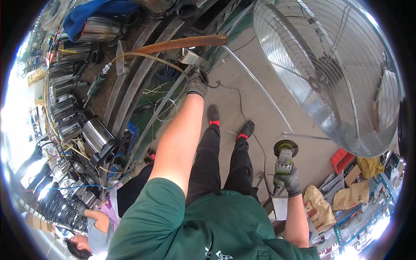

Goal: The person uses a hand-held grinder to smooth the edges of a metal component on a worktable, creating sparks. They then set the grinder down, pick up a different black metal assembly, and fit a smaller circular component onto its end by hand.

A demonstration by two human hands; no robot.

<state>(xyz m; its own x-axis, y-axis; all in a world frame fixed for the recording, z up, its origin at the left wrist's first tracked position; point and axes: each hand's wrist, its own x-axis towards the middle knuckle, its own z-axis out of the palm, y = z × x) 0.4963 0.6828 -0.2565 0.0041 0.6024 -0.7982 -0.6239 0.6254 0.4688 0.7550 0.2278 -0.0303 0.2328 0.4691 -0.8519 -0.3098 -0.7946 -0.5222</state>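
My right hand (289, 181), in a grey work glove, is closed around the body of a green and grey angle grinder (284, 160). The grinder hangs off to my right with its round dark disc (286, 148) pointing away from me. Stretched out ahead, my gloved left hand (197, 82) is closed at the edge of the workbench, just below a small shiny metal block (190, 57). What its fingers grip is hidden. A dark power cord (241, 104) runs past this hand and loops across the floor toward the grinder.
A curved brown bar (182, 43) lies across curved metal rails (130, 86). Steel cylinders with black handles (96, 133) line the left bench. A large caged fan (320, 78) stands at the right. A co-worker (93, 229) sits at lower left. Sacks (318, 207) and a red bin (341, 160) lie right.
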